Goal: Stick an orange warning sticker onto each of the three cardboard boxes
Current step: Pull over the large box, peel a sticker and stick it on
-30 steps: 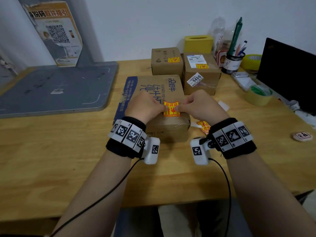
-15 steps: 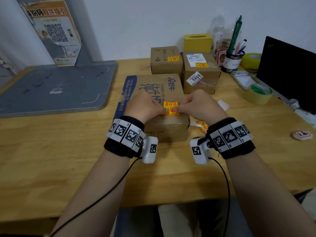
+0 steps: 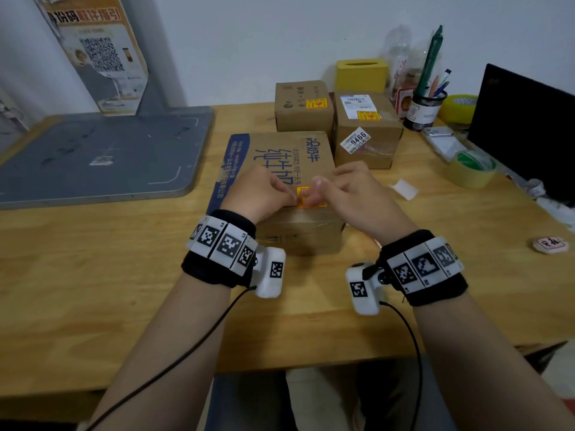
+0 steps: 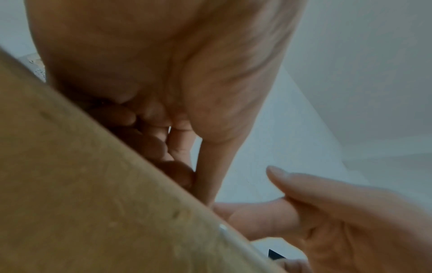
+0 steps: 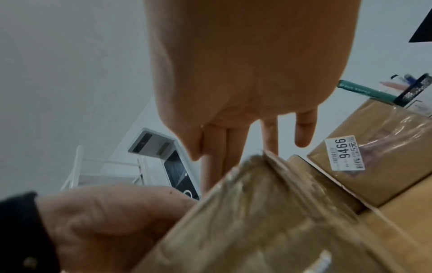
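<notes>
The large cardboard box (image 3: 280, 150) with blue print lies in the middle of the desk. An orange sticker (image 3: 302, 191) lies flat on its top near the front edge, mostly covered by my fingers. My left hand (image 3: 273, 194) has curled fingers and thumb holding the sticker's left edge on the box. My right hand (image 3: 336, 188) presses straight fingers onto the sticker from the right. Two smaller boxes stand behind, the left box (image 3: 303, 116) and the right box (image 3: 367, 144), each bearing an orange sticker. In the right wrist view the right hand's fingers (image 5: 224, 147) point down onto the box (image 5: 268, 221).
A grey board (image 3: 93, 150) lies at the left. At the right are a green-cored tape roll (image 3: 471, 169), a pen cup (image 3: 426, 110), a yellow tape roll (image 3: 460, 105) and a black monitor (image 3: 525, 129). A white backing scrap (image 3: 404, 188) lies beside the large box.
The sticker has gone from held upright between both hands to lying flat on the box top. My right fingers have straightened and spread over it. The left hand barely moved.
</notes>
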Demonstrator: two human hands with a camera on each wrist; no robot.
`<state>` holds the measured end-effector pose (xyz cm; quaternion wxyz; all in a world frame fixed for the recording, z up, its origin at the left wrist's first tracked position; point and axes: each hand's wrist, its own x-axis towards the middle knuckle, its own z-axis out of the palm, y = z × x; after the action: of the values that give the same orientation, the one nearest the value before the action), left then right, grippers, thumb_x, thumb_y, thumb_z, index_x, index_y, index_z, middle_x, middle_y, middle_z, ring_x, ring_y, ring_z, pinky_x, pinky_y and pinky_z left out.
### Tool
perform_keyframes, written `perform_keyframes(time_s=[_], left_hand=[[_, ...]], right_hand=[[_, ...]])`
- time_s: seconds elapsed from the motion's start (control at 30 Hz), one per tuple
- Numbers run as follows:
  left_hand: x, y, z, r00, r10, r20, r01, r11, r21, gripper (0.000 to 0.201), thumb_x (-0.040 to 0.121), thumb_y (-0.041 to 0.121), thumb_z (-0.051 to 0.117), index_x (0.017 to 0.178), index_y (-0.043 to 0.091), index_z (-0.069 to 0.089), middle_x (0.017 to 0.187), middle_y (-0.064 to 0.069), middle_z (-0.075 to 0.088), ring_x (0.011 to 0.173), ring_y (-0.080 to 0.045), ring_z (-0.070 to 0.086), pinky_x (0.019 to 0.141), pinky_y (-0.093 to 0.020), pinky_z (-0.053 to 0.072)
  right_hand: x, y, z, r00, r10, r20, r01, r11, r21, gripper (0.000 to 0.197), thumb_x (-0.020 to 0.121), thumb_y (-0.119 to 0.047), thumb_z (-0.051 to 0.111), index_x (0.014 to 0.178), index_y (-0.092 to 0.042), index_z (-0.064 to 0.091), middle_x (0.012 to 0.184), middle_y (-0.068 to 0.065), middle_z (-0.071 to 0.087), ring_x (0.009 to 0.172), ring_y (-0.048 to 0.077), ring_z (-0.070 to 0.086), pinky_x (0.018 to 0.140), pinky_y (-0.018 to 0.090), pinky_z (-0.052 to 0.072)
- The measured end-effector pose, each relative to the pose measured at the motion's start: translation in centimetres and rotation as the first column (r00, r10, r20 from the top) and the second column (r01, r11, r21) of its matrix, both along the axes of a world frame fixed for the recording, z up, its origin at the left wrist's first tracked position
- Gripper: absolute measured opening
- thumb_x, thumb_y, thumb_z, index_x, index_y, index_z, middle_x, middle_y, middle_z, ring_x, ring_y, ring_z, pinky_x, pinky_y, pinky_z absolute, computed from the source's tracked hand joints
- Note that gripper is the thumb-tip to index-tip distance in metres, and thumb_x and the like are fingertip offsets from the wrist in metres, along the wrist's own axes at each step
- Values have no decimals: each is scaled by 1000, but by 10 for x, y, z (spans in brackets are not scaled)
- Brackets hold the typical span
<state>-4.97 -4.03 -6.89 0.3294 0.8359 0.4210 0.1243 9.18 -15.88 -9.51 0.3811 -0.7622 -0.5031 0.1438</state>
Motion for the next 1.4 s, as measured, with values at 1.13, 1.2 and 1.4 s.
perform_keyframes(time_s=[1.13, 1.2, 1.4], left_hand=[[7, -8, -4, 997, 76, -10, -76, 997, 26, 14, 91, 23, 65, 82, 32, 71, 97, 8, 63, 111, -16, 58, 82, -29, 41], [7, -8, -4, 997, 72, -7, -72, 997, 23, 15, 93, 22, 64, 82, 32, 70, 101, 8, 63, 113, -17, 58, 85, -30, 41], [6, -8, -5, 997, 76, 7, -77, 997, 14, 21, 93, 20, 64, 77, 33, 66, 100, 8, 63, 112, -17, 58, 87, -31, 43]], right_hand=[[11, 0, 9, 982, 78, 170, -22, 951, -308, 38, 97, -63, 48, 96, -43, 79, 153, 1, 51, 152, 9, 17, 125, 50, 2], [15, 5, 5, 979, 42, 198, 22, 950, -312, 49, 95, -70, 44, 109, -39, 79, 154, 3, 50, 154, 10, 13, 125, 51, 1], [21, 3, 6, 997, 76, 19, -70, 973, -219, 39, 86, -65, 59, 87, -35, 84, 127, 0, 69, 129, 14, 52, 111, 46, 42]])
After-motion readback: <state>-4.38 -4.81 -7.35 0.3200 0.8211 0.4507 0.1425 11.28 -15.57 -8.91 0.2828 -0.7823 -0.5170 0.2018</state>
